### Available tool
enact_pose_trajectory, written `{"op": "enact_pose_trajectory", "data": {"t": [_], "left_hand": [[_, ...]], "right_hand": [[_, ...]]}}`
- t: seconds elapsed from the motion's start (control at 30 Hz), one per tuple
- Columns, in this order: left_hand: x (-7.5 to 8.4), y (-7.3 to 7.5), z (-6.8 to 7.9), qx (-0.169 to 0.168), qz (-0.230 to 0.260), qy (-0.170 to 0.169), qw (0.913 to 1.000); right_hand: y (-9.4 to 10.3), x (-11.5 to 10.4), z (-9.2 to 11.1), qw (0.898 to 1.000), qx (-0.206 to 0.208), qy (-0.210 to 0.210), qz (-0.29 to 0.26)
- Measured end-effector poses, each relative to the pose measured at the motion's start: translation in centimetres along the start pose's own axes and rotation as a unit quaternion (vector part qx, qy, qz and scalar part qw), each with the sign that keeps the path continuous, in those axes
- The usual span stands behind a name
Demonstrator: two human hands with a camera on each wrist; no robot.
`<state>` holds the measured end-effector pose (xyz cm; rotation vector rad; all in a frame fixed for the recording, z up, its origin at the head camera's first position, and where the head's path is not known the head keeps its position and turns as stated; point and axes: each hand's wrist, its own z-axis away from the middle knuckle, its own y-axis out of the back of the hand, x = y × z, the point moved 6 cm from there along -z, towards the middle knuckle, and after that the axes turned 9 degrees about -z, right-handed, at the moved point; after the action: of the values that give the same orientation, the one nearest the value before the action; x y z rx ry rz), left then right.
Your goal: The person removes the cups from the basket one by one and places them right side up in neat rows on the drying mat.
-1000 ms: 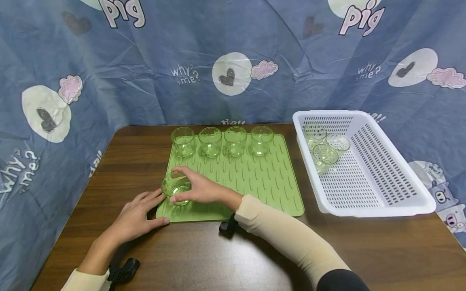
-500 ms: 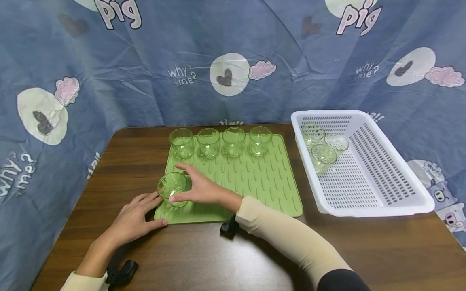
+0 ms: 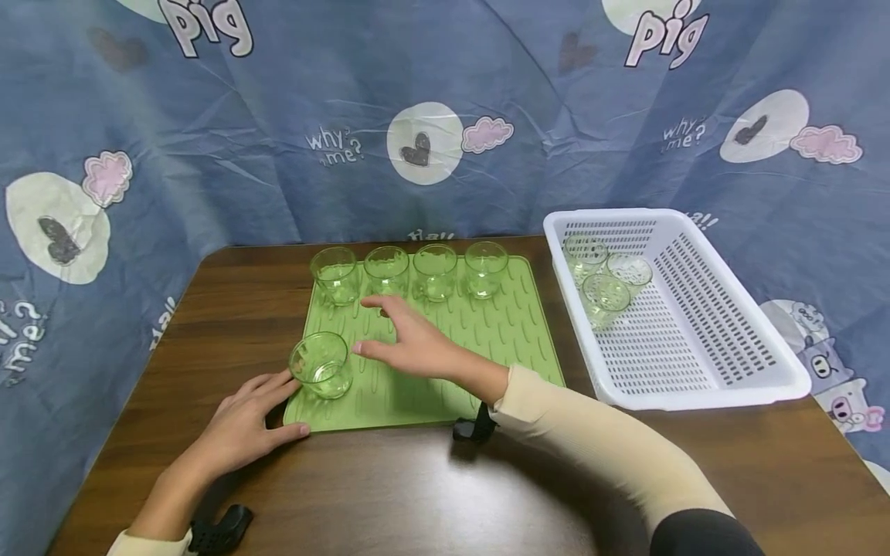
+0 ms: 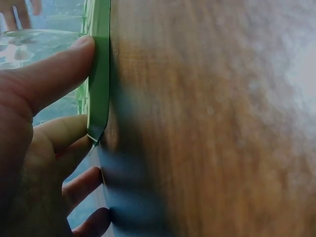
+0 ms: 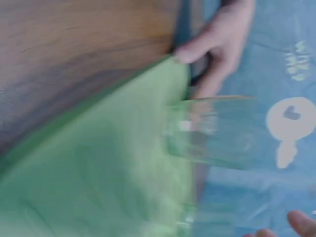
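Note:
A clear glass cup (image 3: 323,369) stands upright at the front left of the green drying mat (image 3: 431,398). Just right of it, my right hand (image 3: 424,344) hangs over the mat, thumb and fingers spread, touching no cup. My left hand (image 3: 246,421) rests at the mat's front left corner, its thumb on the front edge and its fingers along the left side, close to that cup. In the left wrist view, the left thumb (image 4: 59,74) lies against the mat's edge (image 4: 100,64). The right wrist view is blurred; the same cup (image 5: 217,131) appears beside the left hand.
Several glass cups (image 3: 436,274) stand in a row along the mat's back edge. To the right, a white plastic basket (image 3: 737,394) holds three more glasses (image 3: 606,297). A patterned blue cloth (image 3: 278,154) hangs behind the wooden table (image 3: 389,479).
My right hand has let go of the front left cup and moved away to the right. The cup stays on the mat. My left hand keeps its place at the corner.

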<state>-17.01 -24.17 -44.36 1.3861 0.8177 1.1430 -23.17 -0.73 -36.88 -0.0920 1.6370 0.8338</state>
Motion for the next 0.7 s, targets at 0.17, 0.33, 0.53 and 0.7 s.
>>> {"op": "enact_pose_trajectory", "data": {"t": [0.17,0.33,0.53,0.7], "left_hand": [[-0.2,0.0,0.4,0.001,0.000,0.002,1.0000],[-0.3,-0.2,0.4,-0.001,-0.003,0.001,1.0000],[-0.2,-0.3,0.3,-0.003,-0.005,0.000,1.0000],[0.0,-0.1,0.2,0.003,-0.006,-0.003,1.0000]], "right_hand": [[2.0,-2.2,1.1,1.000,0.004,0.002,-0.006],[3.2,-3.0,2.2,1.000,0.002,0.006,0.013],[4.1,-2.7,2.8,0.999,0.006,0.009,0.034],[5.1,-2.7,3.4,0.999,0.014,0.021,0.030]]}}
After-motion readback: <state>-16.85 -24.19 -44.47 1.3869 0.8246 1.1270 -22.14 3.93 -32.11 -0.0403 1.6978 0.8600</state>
